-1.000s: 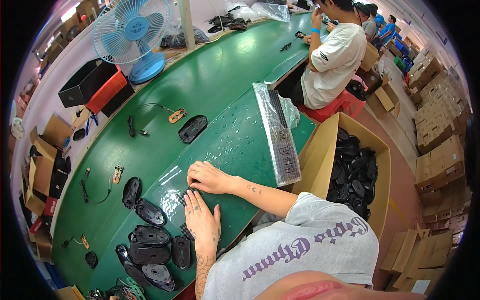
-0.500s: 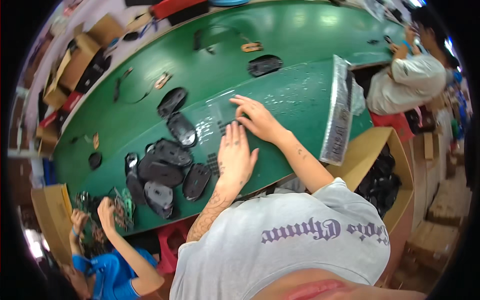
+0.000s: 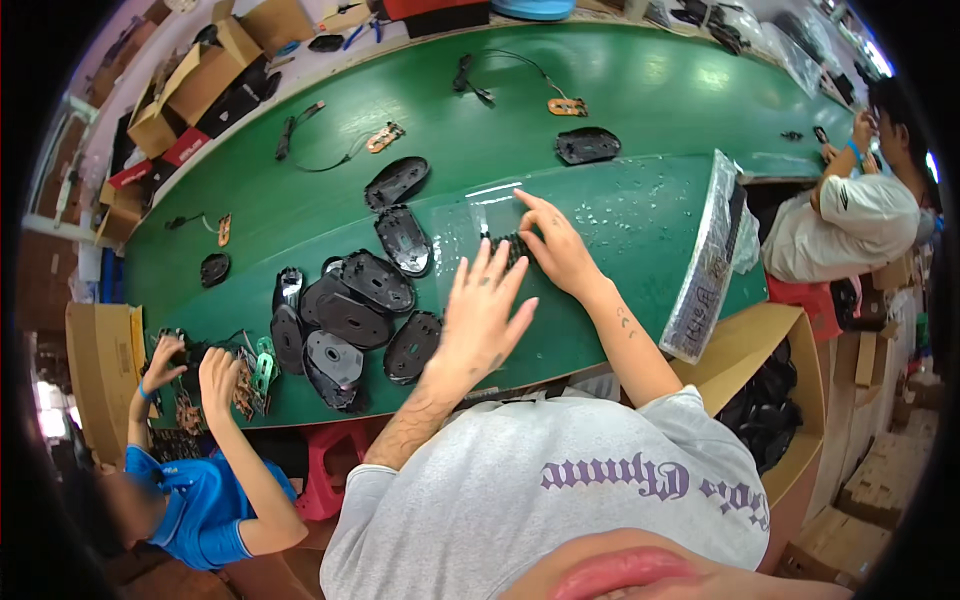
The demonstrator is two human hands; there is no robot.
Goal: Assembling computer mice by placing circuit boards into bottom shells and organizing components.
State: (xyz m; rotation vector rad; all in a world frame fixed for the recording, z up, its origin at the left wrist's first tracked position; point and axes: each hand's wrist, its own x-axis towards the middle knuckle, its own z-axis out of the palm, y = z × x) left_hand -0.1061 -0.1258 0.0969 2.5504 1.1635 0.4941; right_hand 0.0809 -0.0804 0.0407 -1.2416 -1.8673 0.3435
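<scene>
Both hands down flat on the green table [image 3: 640, 90], same as half a second ago, but the view has swung further left, so the whole pile of black shells now sits left of center. Left hand [image 3: 483, 318] lies palm down, fingers spread and released, fingertips on the lower edge of the clear plastic sheet [image 3: 470, 215]; it grasps nothing. Right hand [image 3: 556, 250] is just beside it, also open, index finger stretched out along the sheet's right edge, the other fingers resting over a small dark ridged strip [image 3: 505, 247] that lies on the sheet between the two hands. Can't tell whether the right fingertips pinch that strip or only press on it. The strip is partly covered by both hands. Compared with the earlier frame the hands sit closer together and the left one has slid up onto the sheet. Black shells [image 3: 350, 310] are heaped just left of the left hand, two more lie apart above them near the sheet. A long bag of parts [image 3: 710, 260] lies at the table's right edge, above an open cardboard box [image 3: 745, 345] with more black pieces. A co-worker in blue [image 3: 190, 500] works at the lower left corner, another in white [image 3: 850, 225] at the far right, both now more in view.
</scene>
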